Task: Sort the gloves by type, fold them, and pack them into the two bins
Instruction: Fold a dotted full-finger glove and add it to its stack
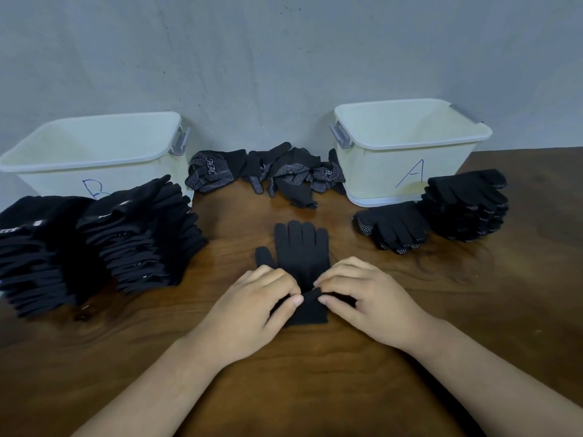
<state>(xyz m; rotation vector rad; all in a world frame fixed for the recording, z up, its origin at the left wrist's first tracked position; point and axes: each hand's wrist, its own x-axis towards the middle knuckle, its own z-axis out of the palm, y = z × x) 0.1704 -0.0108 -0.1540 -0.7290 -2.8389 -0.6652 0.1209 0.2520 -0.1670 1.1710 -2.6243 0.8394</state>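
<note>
Left forearm (176, 383) and right forearm (473, 373) come in from the bottom corners, bare and angled toward each other. Left hand (252, 307) and right hand (362, 302) sit palm-down, nearly touching, each pinching the glove (301, 247) cuff with thumb and fingertips.

Centre front: glove (301, 247) flat on the tabletop (473, 310), both hands (252, 305) (362, 298) at its cuff
Back left: bin B (91, 152)
Back right: bin A (407, 143)
Between bins: loose gloves (268, 175)
Left: tall stacks (94, 241) before bin B
Right: smaller stacks (441, 209) before bin A
</note>
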